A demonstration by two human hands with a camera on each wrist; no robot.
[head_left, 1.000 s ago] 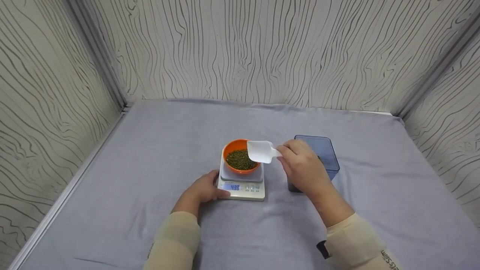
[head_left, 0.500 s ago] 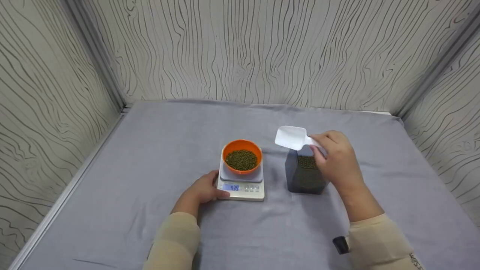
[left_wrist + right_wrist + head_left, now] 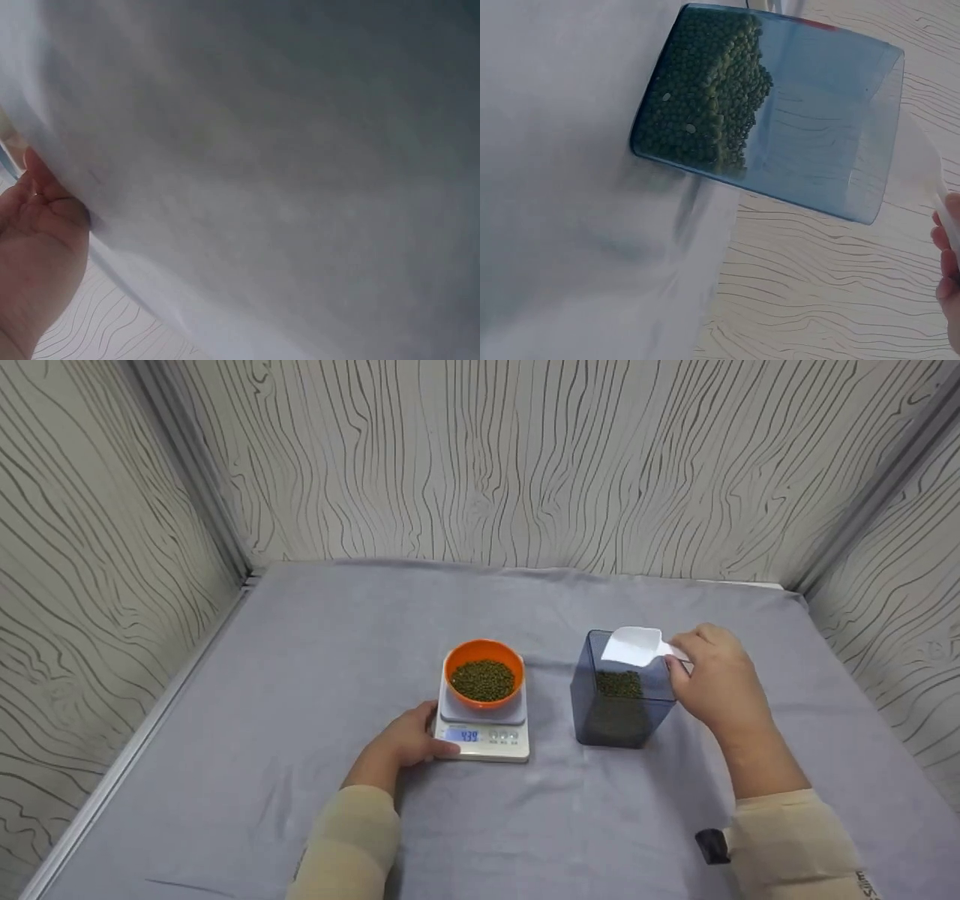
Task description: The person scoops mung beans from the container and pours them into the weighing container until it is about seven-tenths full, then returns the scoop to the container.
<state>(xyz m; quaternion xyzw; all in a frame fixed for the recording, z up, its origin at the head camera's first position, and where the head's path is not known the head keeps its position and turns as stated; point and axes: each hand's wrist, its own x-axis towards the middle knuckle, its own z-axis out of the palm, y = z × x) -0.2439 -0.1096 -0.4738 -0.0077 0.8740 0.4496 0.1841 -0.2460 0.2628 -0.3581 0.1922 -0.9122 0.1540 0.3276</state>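
At left, left hand [image 3: 409,736] gripping near-left corner of white plastic digital scale [image 3: 491,744]. On top, round orange plastic bowl [image 3: 484,649], already part-filled with small green beans [image 3: 484,681]. Farther right, square translucent blue container [image 3: 586,697], plenty of beans left inside. Over its mouth, white plastic scoop [image 3: 634,646], probably empty, interior hard to read; handle pinched in right hand [image 3: 716,675].

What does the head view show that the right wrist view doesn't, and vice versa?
Head only: the left hand gripping the scale's side, the lit display, and the beans in the orange bowl.
Right wrist only: the sloping side profile of the green beans through the bluish container, plus pale specks among them.
Both: that container, the right hand holding the white scoop, and the patterned wall.
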